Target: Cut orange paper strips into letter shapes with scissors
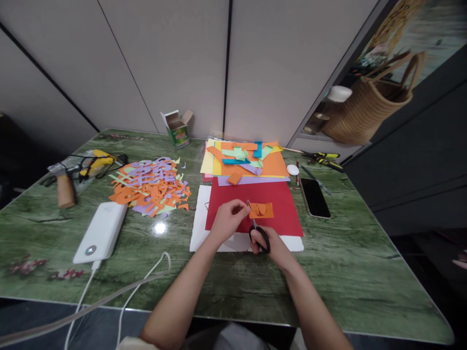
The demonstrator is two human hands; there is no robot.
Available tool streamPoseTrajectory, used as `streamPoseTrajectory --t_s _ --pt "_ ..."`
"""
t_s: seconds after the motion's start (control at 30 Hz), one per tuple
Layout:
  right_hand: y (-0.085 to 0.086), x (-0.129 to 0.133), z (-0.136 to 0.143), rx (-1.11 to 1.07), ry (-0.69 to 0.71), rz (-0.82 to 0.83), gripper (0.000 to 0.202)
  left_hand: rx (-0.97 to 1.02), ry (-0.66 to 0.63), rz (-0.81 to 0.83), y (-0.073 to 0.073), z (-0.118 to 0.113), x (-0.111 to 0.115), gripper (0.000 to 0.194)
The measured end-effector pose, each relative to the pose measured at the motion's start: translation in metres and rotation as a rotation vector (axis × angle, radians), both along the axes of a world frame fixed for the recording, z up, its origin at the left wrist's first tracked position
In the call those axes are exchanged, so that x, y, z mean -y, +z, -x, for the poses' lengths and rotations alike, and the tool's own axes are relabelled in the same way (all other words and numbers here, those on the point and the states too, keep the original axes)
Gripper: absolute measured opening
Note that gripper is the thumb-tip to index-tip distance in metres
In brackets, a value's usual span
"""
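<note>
My right hand point(268, 243) is closed round the black handles of a pair of scissors point(254, 222), whose blades point away from me. Close to the blade tips, my left hand point(230, 218) is in a pinch; whatever it holds, if anything, is too small or hidden to make out. Just right of the blades lies an orange paper piece point(268, 210) with curved bits of orange on it. Beneath it is a red sheet point(288, 218), resting on white paper point(199, 228) that shows at its left and front edges.
Behind the red sheet are stacked coloured papers point(280, 163) with folded strips on top. Paper cut-outs point(146, 184) are heaped at left, beside a white power bank point(102, 231) with its cable. A phone point(315, 198), a white oval object point(292, 169) and yellow-black pliers point(328, 160) lie right.
</note>
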State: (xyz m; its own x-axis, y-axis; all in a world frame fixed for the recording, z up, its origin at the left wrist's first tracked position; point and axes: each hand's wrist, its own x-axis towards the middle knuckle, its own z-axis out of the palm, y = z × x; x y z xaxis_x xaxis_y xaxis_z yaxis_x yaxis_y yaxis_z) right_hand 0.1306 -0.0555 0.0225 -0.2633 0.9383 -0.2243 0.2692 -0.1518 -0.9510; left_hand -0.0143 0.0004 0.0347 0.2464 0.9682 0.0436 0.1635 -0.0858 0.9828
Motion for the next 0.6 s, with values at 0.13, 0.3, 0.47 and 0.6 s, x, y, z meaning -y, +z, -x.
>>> streamPoseTrajectory --t_s 0.13,0.3,0.47,0.6 --pt "-0.001 -0.001 -0.001 0.027 -0.008 -0.006 0.038 0.005 -0.009 0.02 -0.002 0.0 -0.001 0.02" --pt "-0.002 -0.001 -0.001 0.034 -0.011 -0.005 0.04 0.043 -0.014 0.053 0.002 0.0 -0.001 0.02" --pt "0.001 0.0 -0.002 -0.052 0.045 0.044 0.039 0.226 -0.039 0.158 0.001 0.006 -0.007 0.018" --pt "0.0 -0.002 -0.004 -0.104 -0.022 0.065 0.039 0.575 0.405 0.15 -0.009 0.028 -0.023 0.012"
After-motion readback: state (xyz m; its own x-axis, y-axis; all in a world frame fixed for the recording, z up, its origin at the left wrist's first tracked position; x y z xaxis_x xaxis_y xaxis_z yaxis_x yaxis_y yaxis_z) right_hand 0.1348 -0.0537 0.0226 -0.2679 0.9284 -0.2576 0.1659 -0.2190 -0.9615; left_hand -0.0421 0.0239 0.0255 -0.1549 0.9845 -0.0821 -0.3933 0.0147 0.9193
